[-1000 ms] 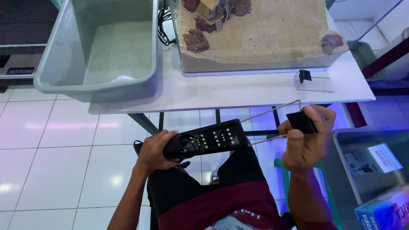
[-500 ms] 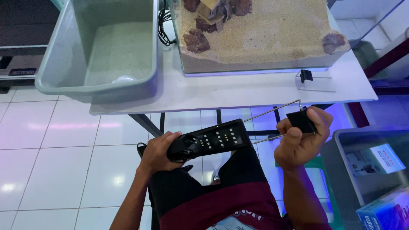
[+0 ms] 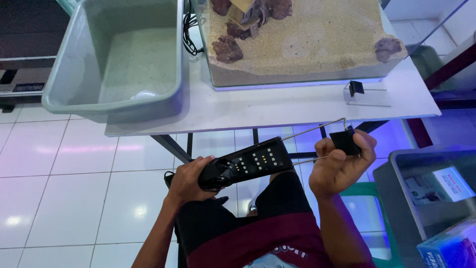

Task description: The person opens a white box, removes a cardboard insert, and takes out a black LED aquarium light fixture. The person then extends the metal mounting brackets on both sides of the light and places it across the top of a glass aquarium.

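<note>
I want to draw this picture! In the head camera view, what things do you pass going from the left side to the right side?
Grey-green plastic tub → left hand → black lamp with small lights → right hand holding a black clip → grey bin on the floor → blue box.

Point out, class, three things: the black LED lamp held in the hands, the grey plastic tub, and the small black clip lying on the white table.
black LED lamp (image 3: pixel 258 163), head view, LED face.
grey plastic tub (image 3: pixel 174 101), head view, right wall.
small black clip (image 3: pixel 356 88), head view, black body.
</note>
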